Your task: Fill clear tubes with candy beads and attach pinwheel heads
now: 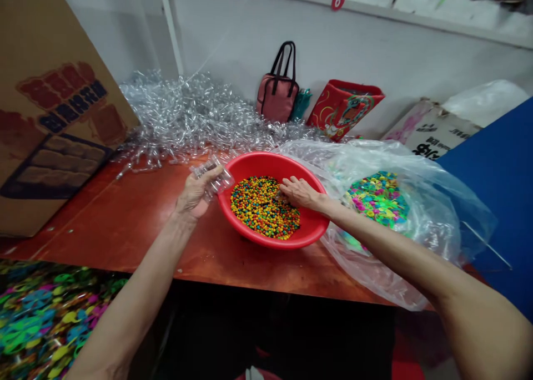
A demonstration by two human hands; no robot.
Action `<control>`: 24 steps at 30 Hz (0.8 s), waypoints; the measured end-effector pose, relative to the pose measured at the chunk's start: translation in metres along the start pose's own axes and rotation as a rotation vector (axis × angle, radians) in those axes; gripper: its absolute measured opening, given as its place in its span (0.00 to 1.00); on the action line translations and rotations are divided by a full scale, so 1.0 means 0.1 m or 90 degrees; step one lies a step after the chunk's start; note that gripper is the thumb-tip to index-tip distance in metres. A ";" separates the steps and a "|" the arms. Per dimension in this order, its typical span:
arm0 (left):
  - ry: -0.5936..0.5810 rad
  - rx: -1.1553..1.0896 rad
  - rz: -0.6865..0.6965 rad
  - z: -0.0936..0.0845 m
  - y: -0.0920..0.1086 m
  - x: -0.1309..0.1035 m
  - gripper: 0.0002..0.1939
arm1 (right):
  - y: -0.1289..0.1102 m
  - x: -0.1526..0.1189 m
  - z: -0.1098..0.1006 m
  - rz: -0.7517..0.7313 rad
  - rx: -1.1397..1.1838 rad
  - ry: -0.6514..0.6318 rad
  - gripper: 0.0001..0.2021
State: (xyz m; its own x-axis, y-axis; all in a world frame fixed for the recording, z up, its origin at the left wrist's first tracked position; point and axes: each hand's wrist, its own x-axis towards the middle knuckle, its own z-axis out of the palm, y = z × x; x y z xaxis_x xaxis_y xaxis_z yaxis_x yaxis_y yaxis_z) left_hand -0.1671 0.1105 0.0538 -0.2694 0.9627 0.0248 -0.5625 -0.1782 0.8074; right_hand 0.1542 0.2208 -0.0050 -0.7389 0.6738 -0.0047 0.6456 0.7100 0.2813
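From where I stood, the largest container was a printed carton (62,147) at left, contents not visible. At right, a clear plastic bag (437,208) lay spread around multicoloured plastic pieces (381,197). Between them, on the table (145,219), stood a red basin (311,222), part-filled with multicoloured beads (264,213); judged weighty and slightly flexible, best lifted by opposite sides of its rim. The hands were well apart. The right hand (300,192) was inside the basin at the beads; whether its fingers gripped anything could not be told. The left hand (197,194) was clamped on clear tubes (219,186) at the basin's left rim: light, stiff and slippery in my judgement, best pinched mid-length. The beads, smallest, appeared hard and likely to roll.
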 end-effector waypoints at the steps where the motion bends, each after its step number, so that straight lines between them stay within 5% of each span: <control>1: -0.008 0.004 0.016 0.08 0.01 -0.01 0.17 | -0.03 -0.03 0.01 0.014 -0.009 0.021 0.23; 8: -0.073 0.061 0.156 0.67 0.02 -0.14 0.16 | -0.59 -0.08 -0.13 0.022 0.030 -0.038 0.20; 14: -0.064 0.071 0.183 0.65 -0.02 -0.12 0.17 | -0.93 0.00 -0.44 -0.105 0.146 -0.080 0.17; 20: -0.064 0.078 0.200 0.56 -0.07 -0.16 0.19 | -0.64 0.11 -0.62 -0.138 0.415 -0.080 0.35; 24: -0.062 0.052 0.190 0.49 -0.13 -0.16 0.18 | -0.24 0.15 -0.31 -0.070 0.213 0.041 0.20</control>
State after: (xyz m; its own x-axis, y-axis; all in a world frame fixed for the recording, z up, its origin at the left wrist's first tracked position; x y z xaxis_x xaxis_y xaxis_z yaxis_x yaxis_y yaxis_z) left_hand -0.1167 0.1078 0.0717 -0.3348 0.8861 0.3206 -0.4040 -0.4424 0.8007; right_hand 0.1215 0.2078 0.0175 -0.8114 0.5828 0.0458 0.5809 0.8126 -0.0473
